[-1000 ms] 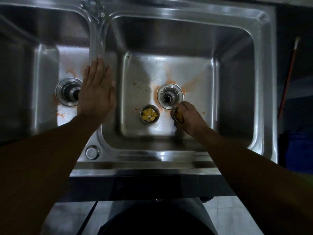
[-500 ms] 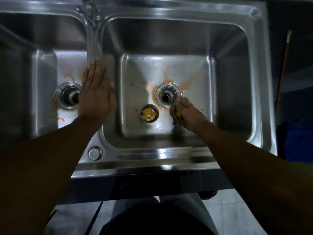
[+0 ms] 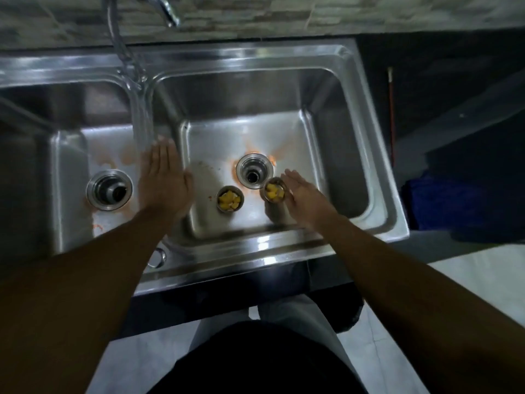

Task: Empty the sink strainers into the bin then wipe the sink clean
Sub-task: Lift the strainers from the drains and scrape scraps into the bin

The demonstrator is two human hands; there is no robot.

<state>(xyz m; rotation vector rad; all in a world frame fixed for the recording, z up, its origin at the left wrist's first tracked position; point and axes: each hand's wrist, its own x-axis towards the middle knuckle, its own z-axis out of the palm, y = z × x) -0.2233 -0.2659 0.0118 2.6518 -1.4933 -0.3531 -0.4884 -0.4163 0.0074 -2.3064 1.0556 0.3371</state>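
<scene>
Two metal sink strainers holding yellow food scraps stand on the floor of the right basin (image 3: 335, 166). One strainer (image 3: 230, 199) is left of the open drain (image 3: 253, 173); the other strainer (image 3: 274, 191) is just right of it. My right hand (image 3: 305, 194) lies beside that second strainer with fingers stretched out, its edge against the rim and not gripping it. My left hand (image 3: 164, 183) rests flat, fingers spread, on the divider between the basins. Orange stains ring both drains.
The left basin's drain (image 3: 109, 189) is open, with orange smears around it. A tap (image 3: 164, 9) and hose hang over the back rim. A blue object (image 3: 454, 203) and a thin red-handled stick (image 3: 392, 109) are in the dark space right of the sink.
My right hand, closed around the right strainer before, has opened and now lies alongside it. The view has pulled back and tilted up, showing the tap and wall.
</scene>
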